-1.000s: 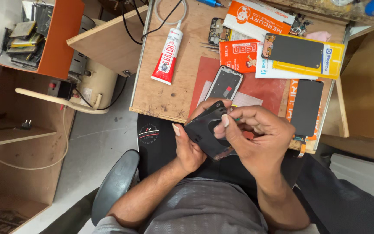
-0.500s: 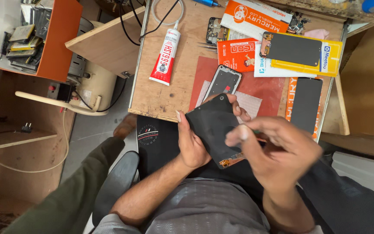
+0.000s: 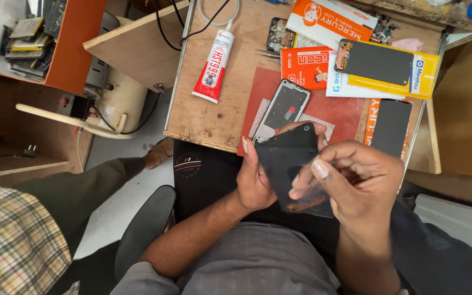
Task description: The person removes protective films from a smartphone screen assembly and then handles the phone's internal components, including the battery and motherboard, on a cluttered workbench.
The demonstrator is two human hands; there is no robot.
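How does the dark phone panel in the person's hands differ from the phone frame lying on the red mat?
The panel is held tilted above the lap by the left hand, with the right hand at its lower edge; the frame lies flat and untouched on the red mat. The panel looks plain dark; the frame has a pale rim and a small red patch. Both are phone-shaped, dark parts.

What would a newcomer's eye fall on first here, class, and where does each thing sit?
At centre, the left hand grips a black phone panel while the right hand pinches a clear film off it. Behind, a red-and-white glue tube lies on the wooden bench, orange packets further right.
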